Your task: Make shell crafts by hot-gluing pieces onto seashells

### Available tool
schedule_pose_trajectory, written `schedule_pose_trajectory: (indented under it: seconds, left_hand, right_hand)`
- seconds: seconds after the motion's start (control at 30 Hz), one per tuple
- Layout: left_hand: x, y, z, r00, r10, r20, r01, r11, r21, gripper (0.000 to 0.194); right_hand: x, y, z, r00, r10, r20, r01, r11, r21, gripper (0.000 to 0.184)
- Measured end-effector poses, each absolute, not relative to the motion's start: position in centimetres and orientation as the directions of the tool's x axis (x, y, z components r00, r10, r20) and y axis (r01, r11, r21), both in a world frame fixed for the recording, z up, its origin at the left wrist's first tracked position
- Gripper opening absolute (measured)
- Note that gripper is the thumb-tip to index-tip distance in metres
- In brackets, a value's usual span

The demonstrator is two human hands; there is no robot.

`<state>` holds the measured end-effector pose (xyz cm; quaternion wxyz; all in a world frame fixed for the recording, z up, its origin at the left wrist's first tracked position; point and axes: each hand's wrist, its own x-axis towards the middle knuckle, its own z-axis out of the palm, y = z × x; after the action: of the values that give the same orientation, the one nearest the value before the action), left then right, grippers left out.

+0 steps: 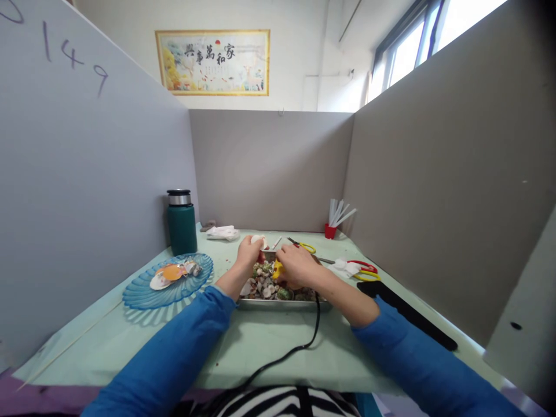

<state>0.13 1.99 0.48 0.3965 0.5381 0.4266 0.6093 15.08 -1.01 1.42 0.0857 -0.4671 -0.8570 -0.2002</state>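
Note:
My left hand (248, 255) is closed on a pale seashell (259, 239) above the far left part of a metal tray. My right hand (299, 265) wraps round a yellow glue gun (277, 269), most of which my fingers cover. A black cord (304, 347) runs from below that hand over the table's front edge. Beneath both hands lies the metal tray (278, 304), full of many small shells (266, 285). Whether the glue gun's tip touches the shell, I cannot tell.
To the left are a blue scalloped plate (143, 300) with shells on it and a green bottle (181, 227). Scissors (309, 247), red-and-yellow-handled tools (367, 272), a black strip (403, 313) and a red cup (330, 231) of white sticks lie right. Grey partitions (273, 168) enclose the table.

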Motion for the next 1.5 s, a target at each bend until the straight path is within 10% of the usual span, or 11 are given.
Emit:
schedule_pose_trajectory:
  seconds: [0.7, 1.17, 1.5]
  left_hand:
    - [-0.1, 2.6, 0.0, -0.112, 0.935, 0.336, 0.035, -0.334, 0.942, 0.017]
    - [0.1, 1.9, 0.5, -0.160, 0.926, 0.342, -0.046, -0.353, 0.935, 0.015]
    - [0.0, 2.3, 0.3, -0.151, 0.920, 0.361, -0.024, -0.369, 0.929, 0.016]
  right_hand:
    - [19.3, -1.9, 3.3, -0.251, 0.956, 0.150, 0.957, 0.222, 0.185, 0.039]
    - [13.0, -0.1, 2.4, -0.732, 0.678, 0.068, 0.670, 0.699, 0.251, 0.039]
    - [12.6, 0.9, 1.9, -0.740, 0.671, 0.048, 0.658, 0.708, 0.257, 0.036]
